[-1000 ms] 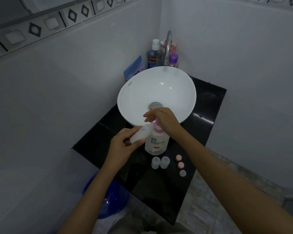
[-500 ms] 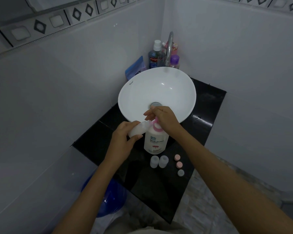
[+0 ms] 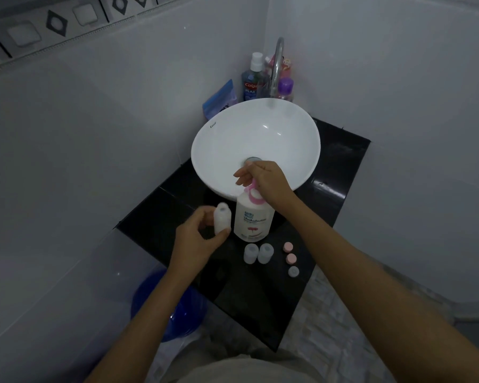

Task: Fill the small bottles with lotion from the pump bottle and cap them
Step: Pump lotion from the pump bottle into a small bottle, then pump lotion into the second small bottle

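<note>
While my right hand (image 3: pixel 268 183) sits on top of the pink pump head (image 3: pixel 253 192), fingers curled over it, the white pump bottle (image 3: pixel 253 219) stands upright on the black counter (image 3: pixel 340 167), just near of the white basin (image 3: pixel 213 150). Label reads Shokubutsu. My left hand (image 3: pixel 198 239) grips one small bottle (image 3: pixel 222 218), thumb and fingers wrapped round its lower part, mouth up and uncapped, just left of the pump bottle, apart from the nozzle. Can't tell how full it is.

Two more small bottles (image 3: pixel 250 252) (image 3: pixel 265 252) stand side by side on the counter, near of the pump bottle, both uncapped, touching or nearly so. Right of them, three loose caps in a short line running near to far: pink cap (image 3: pixel 288 247) farthest, second pink cap (image 3: pixel 291 258) in the middle, pale cap (image 3: pixel 293 271) nearest. Caps apart from the bottles.

Far side of the basin: chrome faucet (image 3: pixel 276 67) arching over the rim, blue mouthwash bottle (image 3: pixel 251 84) with a white cap to its left, purple-capped bottle (image 3: pixel 285 88) to its right, a blue packet (image 3: pixel 220 100) leaning on the wall at far left. Blue bucket (image 3: pixel 161 302) on the floor below the counter's left edge, partly hidden by my left forearm.
</note>
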